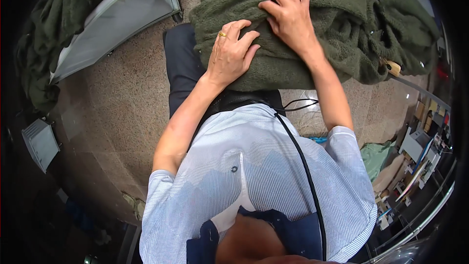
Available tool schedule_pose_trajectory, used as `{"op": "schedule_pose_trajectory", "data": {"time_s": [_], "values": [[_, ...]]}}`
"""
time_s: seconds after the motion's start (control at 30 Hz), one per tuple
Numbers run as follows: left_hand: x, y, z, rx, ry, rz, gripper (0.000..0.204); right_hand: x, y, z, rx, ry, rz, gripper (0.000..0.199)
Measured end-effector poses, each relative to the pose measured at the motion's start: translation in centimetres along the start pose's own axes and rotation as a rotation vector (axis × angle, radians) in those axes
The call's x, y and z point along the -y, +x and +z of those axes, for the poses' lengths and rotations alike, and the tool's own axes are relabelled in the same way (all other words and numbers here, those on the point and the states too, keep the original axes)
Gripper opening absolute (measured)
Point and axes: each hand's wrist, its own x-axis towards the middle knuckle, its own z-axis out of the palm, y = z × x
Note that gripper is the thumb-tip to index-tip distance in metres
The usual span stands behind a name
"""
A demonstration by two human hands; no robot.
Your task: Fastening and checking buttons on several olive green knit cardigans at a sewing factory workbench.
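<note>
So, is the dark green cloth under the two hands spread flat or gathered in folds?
Gathered in folds: the green cloth shows thick creases, clearest to the right of the right hand.

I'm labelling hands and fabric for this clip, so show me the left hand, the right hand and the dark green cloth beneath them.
Left hand point(229, 53): head view, on the back of the hand.
Right hand point(293, 17): head view, on the back of the hand.
Dark green cloth point(339, 19): head view, on its top surface.

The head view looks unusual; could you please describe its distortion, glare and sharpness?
Head view: black corners, and a bowed metal rail at lower right; head view: white glare beside the loop of the black cord; head view: left hand and right hand look fairly sharp.
</note>
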Motion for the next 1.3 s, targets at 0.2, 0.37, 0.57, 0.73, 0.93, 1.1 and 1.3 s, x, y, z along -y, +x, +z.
{"op": "schedule_pose_trajectory", "data": {"time_s": [0.2, 0.37, 0.57, 0.73, 0.93, 1.1, 1.3], "values": [[1.4, -0.2, -0.7, -0.036, -0.09, -0.036, 0.029, -1.7, 4.7, -7.6, 0.565, 0.439, 0.204, 0.033], [1.7, -0.3, -1.0, -0.001, -0.146, -0.008, 0.029, -3.8, 2.3, -4.1, 0.606, 0.409, 0.266, 0.049], [1.3, -0.1, -1.1, 0.047, -0.091, 0.036, 0.034, 0.4, 0.5, -4.3, 0.115, 0.114, 0.023, 0.02], [1.1, 0.0, -0.9, 0.071, -0.043, 0.001, 0.035, 4.6, -1.5, -5.0, -0.064, 0.121, -0.064, 0.021], [1.4, -0.2, -0.4, 0.082, -0.05, -0.015, 0.034, 6.6, -5.2, -2.8, 0.132, 0.022, 0.148, 0.021], [1.2, 0.0, -0.8, 0.1, -0.088, -0.03, 0.031, 6.2, -4.7, -4.0, 0.225, 0.05, 0.204, 0.029], [-0.6, 0.2, -1.7, 0.13, -0.277, -0.15, 0.036, 6.1, -3.0, -6.6, 0.418, 0.675, 0.58, 0.022]]}}
